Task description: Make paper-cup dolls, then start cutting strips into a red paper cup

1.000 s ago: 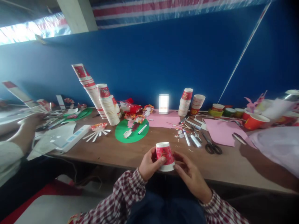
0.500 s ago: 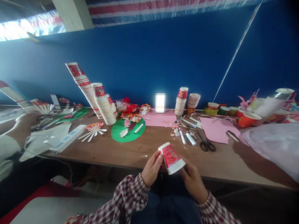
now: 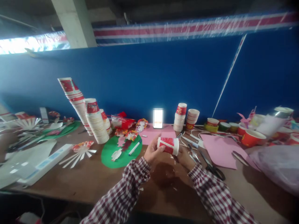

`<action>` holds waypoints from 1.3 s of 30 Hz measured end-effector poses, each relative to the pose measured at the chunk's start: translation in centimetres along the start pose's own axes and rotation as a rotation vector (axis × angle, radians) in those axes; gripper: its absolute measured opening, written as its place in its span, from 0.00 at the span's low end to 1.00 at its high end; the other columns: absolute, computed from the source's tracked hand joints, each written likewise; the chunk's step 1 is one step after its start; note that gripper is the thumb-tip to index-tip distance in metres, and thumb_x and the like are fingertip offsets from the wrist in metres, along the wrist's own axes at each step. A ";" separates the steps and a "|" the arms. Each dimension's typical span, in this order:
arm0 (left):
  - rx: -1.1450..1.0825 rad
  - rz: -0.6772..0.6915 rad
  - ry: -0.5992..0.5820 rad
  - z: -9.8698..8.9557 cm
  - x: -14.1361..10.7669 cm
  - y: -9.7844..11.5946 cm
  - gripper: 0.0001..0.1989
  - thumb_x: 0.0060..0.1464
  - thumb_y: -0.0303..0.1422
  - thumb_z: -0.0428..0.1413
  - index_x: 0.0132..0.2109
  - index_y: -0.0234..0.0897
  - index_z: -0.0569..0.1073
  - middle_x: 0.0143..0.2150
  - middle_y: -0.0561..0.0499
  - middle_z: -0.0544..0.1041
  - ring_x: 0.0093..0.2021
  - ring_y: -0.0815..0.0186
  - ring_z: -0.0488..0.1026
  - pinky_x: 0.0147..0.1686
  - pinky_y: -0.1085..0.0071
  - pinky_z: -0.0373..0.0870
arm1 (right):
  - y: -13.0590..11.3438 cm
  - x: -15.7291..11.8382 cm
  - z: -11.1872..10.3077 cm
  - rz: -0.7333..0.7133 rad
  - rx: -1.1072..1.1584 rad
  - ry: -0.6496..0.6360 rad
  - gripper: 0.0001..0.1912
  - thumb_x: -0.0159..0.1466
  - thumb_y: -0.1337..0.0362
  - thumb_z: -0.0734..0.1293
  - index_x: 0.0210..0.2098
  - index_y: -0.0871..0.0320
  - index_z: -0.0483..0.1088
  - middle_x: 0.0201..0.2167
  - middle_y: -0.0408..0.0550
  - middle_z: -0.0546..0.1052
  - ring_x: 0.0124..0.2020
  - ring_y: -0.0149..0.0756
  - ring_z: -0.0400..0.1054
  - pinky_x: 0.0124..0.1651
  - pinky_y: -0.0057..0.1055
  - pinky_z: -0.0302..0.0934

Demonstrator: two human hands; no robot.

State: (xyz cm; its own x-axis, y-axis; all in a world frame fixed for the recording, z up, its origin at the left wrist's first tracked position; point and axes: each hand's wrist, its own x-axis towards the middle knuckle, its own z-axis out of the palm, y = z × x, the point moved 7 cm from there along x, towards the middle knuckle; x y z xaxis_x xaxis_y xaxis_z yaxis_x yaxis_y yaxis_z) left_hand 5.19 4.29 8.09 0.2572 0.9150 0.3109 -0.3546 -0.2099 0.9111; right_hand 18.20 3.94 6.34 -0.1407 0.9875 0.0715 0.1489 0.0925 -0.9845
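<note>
While the left hand keeps its thumb and fingers closed on the narrow end of the red-and-white paper cup, the cup itself has swung round. A second ago it was bottom-up at the near edge of the table; half a second ago, tilted; now it lies on its side in the air, wide rim to the right, a pale printed strip facing the camera. Both hands have moved further in over the tabletop. Right hand is by the rim, fingers partly hidden behind the cup; cannot tell whether it grips or merely steadies. My reading: the cup is being turned and looked over, so the work is at the handling stage; no cut shows on the visible side. Nearest on the left, a green paper disc bearing cutouts and a marker; beyond the cup, a pink sheet and a cup stack; to the right, black-handled scissors, in neither hand. Small white scraps lie about the wood, one beside the left sleeve.
</note>
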 end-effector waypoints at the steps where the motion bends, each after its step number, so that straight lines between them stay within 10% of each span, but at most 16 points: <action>1: -0.009 0.003 0.008 -0.2 0.6 -0.2 0.35 0.46 0.41 0.60 0.59 0.36 0.59 0.47 0.44 0.73 0.46 0.61 0.71 0.48 0.64 0.66 | -0.1 0.8 -0.1 -0.042 0.007 0.006 0.10 0.54 0.61 0.62 0.35 0.56 0.68 0.16 0.40 0.68 0.16 0.28 0.57 0.19 0.24 0.53; 11: 0.095 0.126 0.147 -2.0 1.3 -4.1 0.31 0.44 0.34 0.61 0.55 0.37 0.59 0.50 0.42 0.70 0.46 0.60 0.71 0.46 0.62 0.67 | 5.1 2.7 -3.3 -0.036 0.116 0.271 0.20 0.61 0.49 0.59 0.41 0.59 0.67 0.19 0.42 0.71 0.19 0.33 0.65 0.20 0.28 0.61; 19: 0.483 0.149 0.160 -2.8 1.1 -4.8 0.28 0.42 0.28 0.60 0.51 0.37 0.62 0.50 0.44 0.69 0.48 0.58 0.69 0.49 0.61 0.65 | 2.9 2.0 -3.9 -0.242 -0.279 0.299 0.17 0.62 0.52 0.59 0.38 0.59 0.70 0.31 0.50 0.75 0.29 0.38 0.70 0.31 0.31 0.65; 31: 0.485 0.079 0.173 -3.6 1.0 -5.0 0.22 0.49 0.37 0.57 0.51 0.35 0.64 0.46 0.45 0.73 0.43 0.62 0.71 0.45 0.63 0.69 | 2.2 1.4 -3.2 -0.361 -0.431 0.315 0.14 0.62 0.54 0.60 0.36 0.58 0.70 0.38 0.52 0.77 0.39 0.42 0.71 0.45 0.38 0.63; 39: 0.553 0.124 0.115 -2.7 0.6 -4.3 0.27 0.44 0.31 0.60 0.52 0.36 0.63 0.51 0.44 0.70 0.47 0.60 0.70 0.47 0.62 0.67 | 3.1 1.4 -3.5 -0.282 -0.416 0.376 0.15 0.60 0.52 0.62 0.35 0.58 0.69 0.30 0.51 0.77 0.29 0.40 0.72 0.35 0.35 0.66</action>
State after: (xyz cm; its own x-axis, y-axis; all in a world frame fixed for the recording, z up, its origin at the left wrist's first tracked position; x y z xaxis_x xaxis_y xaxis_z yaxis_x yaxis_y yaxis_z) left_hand 4.43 6.63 3.63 0.1334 0.8972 0.4209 0.1545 -0.4384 0.8854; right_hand 21.90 6.01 3.99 0.1126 0.8884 0.4450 0.5353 0.3230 -0.7805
